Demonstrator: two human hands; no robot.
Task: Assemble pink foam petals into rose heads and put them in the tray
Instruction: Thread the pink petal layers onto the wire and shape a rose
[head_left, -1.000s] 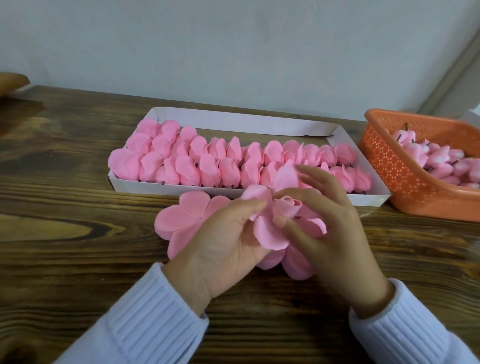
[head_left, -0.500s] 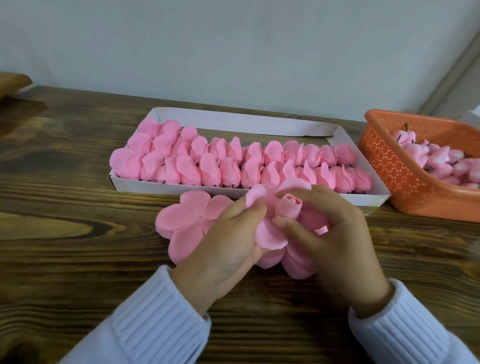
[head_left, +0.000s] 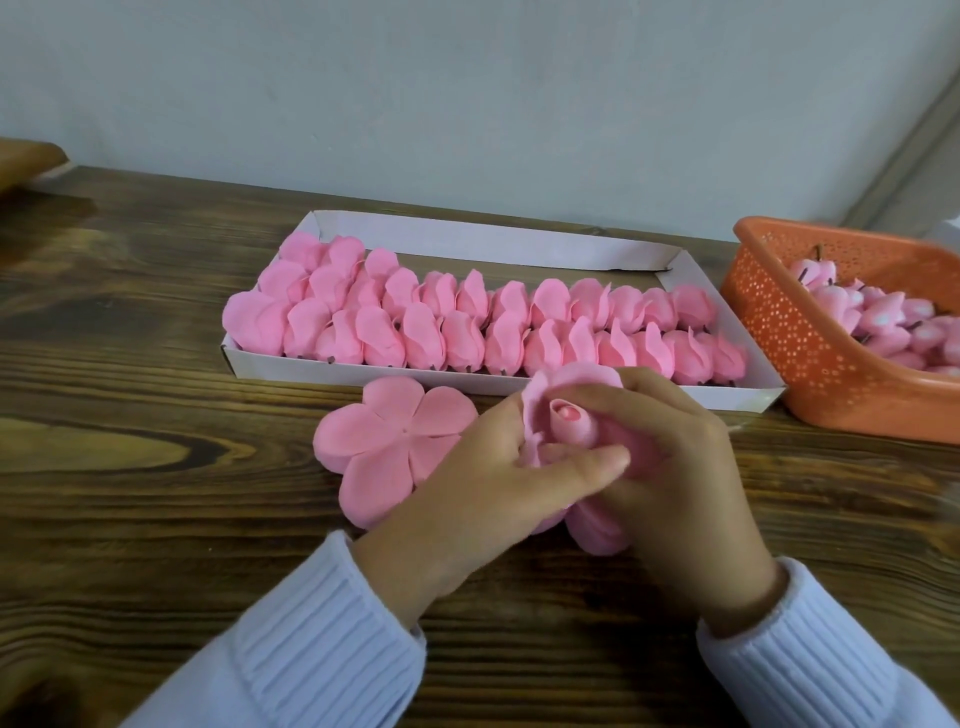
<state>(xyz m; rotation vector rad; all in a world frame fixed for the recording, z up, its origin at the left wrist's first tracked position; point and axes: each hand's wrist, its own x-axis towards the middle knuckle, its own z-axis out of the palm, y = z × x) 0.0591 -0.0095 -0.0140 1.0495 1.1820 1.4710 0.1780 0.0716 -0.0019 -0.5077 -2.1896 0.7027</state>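
In the last second the left hand (head_left: 488, 483) and right hand (head_left: 685, 467) have folded the splayed petals up around the rose head (head_left: 571, 422), both grips closed on it just at the tray's (head_left: 363, 372) 6 o'clock, so wrapping looks nearly done.

We are holding a half-made rose head (head_left: 571, 421) between left hand (head_left: 493, 483) and right hand (head_left: 685, 467), just before the tray (head_left: 467, 236). Finished rose heads (head_left: 467, 332) are lying in it in rows. A petal piece (head_left: 384, 441) is lying on the table (head_left: 156, 519) beside our left hand; a basket (head_left: 779, 353) of buds (head_left: 883, 322) is sitting right of the tray.
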